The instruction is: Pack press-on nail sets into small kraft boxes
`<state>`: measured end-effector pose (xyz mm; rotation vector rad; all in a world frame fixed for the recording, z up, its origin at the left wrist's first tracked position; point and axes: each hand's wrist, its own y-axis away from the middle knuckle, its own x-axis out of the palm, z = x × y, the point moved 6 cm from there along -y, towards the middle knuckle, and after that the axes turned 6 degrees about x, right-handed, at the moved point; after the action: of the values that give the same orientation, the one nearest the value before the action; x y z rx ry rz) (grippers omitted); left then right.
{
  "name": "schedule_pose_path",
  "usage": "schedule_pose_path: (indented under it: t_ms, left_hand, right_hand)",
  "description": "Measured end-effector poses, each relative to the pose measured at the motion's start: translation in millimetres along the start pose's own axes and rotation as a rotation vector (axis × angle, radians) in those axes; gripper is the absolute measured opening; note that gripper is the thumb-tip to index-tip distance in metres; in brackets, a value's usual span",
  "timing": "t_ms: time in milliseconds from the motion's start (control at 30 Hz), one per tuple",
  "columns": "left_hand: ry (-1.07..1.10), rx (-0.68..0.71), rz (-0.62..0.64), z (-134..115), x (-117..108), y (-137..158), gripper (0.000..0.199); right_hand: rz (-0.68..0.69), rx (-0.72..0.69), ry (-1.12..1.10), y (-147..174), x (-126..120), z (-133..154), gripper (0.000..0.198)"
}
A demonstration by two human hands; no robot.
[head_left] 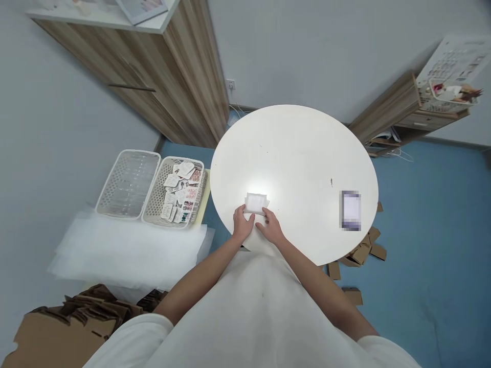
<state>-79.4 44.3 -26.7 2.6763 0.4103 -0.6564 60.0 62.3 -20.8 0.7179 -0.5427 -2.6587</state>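
A small white rectangular packet (255,202), seemingly wrapped in thin translucent sheet, lies near the front edge of the round white table (299,148). At its lower left corner are the fingertips of my left hand (243,225), curled against it with the thumb bent inward. My right hand (272,227) grips the lower right corner, its thumb pointing towards the left one. Between my hands and my body, pale material blends with the tabletop, so I cannot tell sheet from table there. What the packet contains is hidden.
A blurred phone-like object (351,210) lies on the table's right side. Left of the table stand a basket of carded items (180,191), a basket of clear plastic pieces (130,181) and white sheets (130,253). Flattened cardboard (65,332) is lower left; cardboard boxes (360,253) lie right.
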Motion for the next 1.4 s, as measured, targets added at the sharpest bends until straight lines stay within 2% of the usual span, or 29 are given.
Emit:
schedule_pose_path:
  t_ms: [167,333,533,700,900,1100,1400]
  left_hand:
    - [0.035,0.020,-0.046,20,-38,-26,0.051]
    - [0.068,0.026,-0.069,29,-67,-56,0.055]
    - [0.095,0.061,-0.053,33,-81,-88,0.058]
    - [0.093,0.117,-0.032,31,-86,-103,0.058]
    - [0.070,0.164,-0.049,23,-88,-95,0.059]
    - [0.082,0.132,-0.049,34,-84,-78,0.056]
    - [0.095,0.054,-0.084,37,-90,-50,0.042]
  right_hand:
    - [0.045,-0.001,0.000,-24,38,31,0.068]
    - [0.098,0.025,-0.021,-52,63,58,0.071]
    - [0.121,0.021,0.002,-83,76,84,0.077]
    - [0.158,-0.010,0.065,-94,78,91,0.084]
    - [0.164,-0.067,0.100,-86,79,89,0.086]
    - [0.166,-0.060,0.098,-70,75,74,0.087]
    - [0.191,0.053,-0.084,-32,40,46,0.075]
